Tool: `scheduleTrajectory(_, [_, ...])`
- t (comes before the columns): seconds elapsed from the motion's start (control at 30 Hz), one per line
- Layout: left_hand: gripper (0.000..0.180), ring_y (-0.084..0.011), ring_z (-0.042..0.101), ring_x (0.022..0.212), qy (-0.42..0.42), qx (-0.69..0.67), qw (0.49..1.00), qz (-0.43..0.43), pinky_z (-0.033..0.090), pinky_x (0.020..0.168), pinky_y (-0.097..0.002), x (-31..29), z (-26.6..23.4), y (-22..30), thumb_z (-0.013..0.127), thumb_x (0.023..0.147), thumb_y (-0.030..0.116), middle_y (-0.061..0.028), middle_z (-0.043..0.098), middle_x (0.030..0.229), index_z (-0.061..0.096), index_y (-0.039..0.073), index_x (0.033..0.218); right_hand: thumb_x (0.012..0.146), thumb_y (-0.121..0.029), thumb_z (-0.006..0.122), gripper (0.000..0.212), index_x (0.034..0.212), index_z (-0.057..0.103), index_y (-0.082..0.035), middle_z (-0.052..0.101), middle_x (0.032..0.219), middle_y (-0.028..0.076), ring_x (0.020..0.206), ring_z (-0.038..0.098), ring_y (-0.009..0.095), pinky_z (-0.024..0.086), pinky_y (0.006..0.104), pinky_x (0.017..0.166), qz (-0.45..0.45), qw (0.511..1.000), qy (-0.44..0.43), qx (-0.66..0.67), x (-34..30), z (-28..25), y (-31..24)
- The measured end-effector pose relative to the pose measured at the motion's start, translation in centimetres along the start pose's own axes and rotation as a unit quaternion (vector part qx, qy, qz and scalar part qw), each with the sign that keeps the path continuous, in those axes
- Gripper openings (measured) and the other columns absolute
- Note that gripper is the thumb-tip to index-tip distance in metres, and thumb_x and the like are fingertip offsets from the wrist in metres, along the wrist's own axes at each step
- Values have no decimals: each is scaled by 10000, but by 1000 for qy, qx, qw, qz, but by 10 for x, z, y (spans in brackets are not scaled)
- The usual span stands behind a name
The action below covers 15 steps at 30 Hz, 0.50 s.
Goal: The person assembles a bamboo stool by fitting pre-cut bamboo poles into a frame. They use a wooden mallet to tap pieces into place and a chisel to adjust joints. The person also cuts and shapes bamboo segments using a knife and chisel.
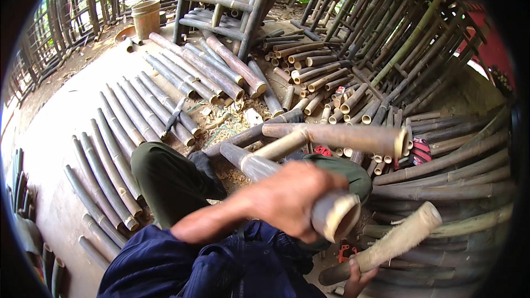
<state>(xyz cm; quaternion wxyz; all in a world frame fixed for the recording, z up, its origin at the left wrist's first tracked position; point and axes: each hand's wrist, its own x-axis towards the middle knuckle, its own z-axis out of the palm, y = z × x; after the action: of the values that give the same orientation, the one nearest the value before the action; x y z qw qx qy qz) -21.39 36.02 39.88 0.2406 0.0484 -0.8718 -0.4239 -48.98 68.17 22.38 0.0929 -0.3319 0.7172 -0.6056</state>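
My left hand (290, 196) is wrapped round a dark bamboo pole (248, 163), and the pole's hollow cut end sticks out past my fingers. A short pale bamboo crosspiece (282, 144) joins this pole to a second, browner bamboo pole (339, 137) held up in front of my knees. At the lower right, my right hand (359, 282) holds a bamboo club (392, 237) near its dark lower end. The rest of the club is pale and frayed, tilted up to the right, apart from the joined poles. Motion slightly blurs my left hand.
Rows of cut bamboo poles (118, 149) lie on the floor at left. More long poles (441, 187) are stacked at right, with short pieces (320, 66) piled ahead. A bamboo stool-like frame (218, 14) and a bucket (146, 19) stand at the back. Shavings (234, 127) litter the ground.
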Motion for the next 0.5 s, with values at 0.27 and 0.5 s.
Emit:
scheduleTrajectory(0.27, [535,-199,739,928,472,71,878,28,614,854,-360,2,-134,-35,906,691,120,-114,752,1032,683,1,1162,748,-137,830,772,1431,518,44,639,1304,178,1155,643,287,504,421,1018,87,934,-126,-323,20,19,84])
scheduleTrajectory(0.5, [450,-170,709,794,558,78,823,-70,572,779,-329,-2,-268,-110,886,730,288,-73,765,929,770,19,1072,825,-230,773,621,1348,557,26,634,1205,216,1105,629,365,500,471,980,61,848,-357,-387,3,94,149])
